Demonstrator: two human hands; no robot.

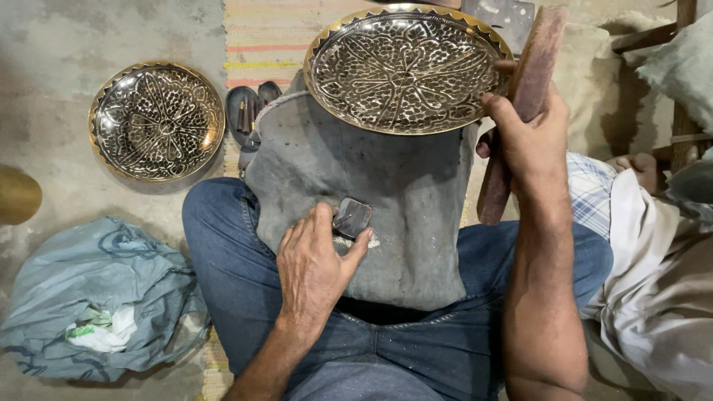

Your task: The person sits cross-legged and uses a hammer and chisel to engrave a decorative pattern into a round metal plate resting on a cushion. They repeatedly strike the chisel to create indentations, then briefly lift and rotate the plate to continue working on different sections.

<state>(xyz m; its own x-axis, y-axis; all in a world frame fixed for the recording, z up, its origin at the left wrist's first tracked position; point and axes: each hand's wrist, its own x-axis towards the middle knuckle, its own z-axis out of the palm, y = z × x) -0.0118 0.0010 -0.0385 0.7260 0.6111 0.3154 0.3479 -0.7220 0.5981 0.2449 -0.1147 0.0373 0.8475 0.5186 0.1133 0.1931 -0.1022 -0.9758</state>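
Where the concrete floor (52, 96) runs along the far left, a rounded brass-coloured object (16, 195) pokes in at the edge, and below it lies a crumpled blue plastic bag (96, 297) with white and green scraps showing in its mouth. Just above and to the right of the bag, an engraved round metal plate (157, 121) with a gold scalloped rim lies flat on the floor. Beside it, at the edge of a striped woven mat (264, 37), sits a pair of dark sandals (249, 111). The person sits cross-legged in blue jeans (223, 252) with a grey cloth (371, 200) spread over the lap. On that cloth, the left hand (316, 271) pinches a small dark square block (352, 217) between thumb and fingers, with pale powder scattered just beneath it. Further up, a second engraved plate (405, 69) rests tilted on the top edge of the cloth, near the knees. To its right, the right hand (529, 141) is clenched around a long reddish-brown wooden bar (531, 82), held upright against the plate's right rim. At the far right lie bundled pale and checked fabrics (639, 282) beside a wooden frame (679, 111).
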